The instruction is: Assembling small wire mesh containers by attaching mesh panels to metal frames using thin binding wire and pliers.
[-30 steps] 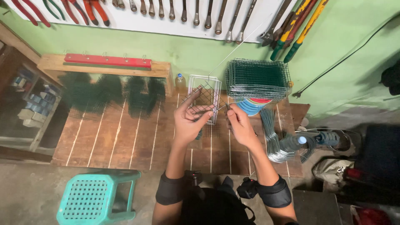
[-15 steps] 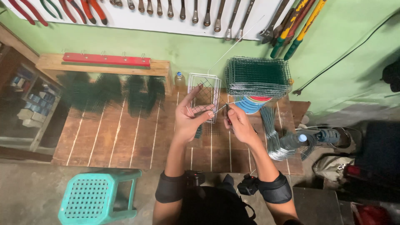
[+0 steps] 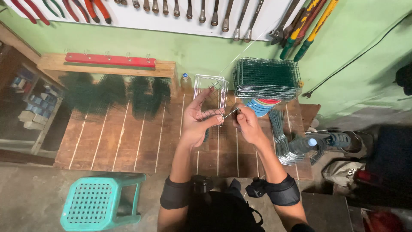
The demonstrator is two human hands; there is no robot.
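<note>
Leaning over the brown slatted wooden workbench (image 3: pixel 128 141), the person's left hand (image 3: pixel 198 122) pinches a small white wire-mesh panel (image 3: pixel 210 96) at its near edge, fingers half spread behind it. The right hand (image 3: pixel 246 122) is closed around a thin wire end beside it. Light and springy, it looks best held by its rim. A stack of green mesh panels (image 3: pixel 266 78) sits far right.
</note>
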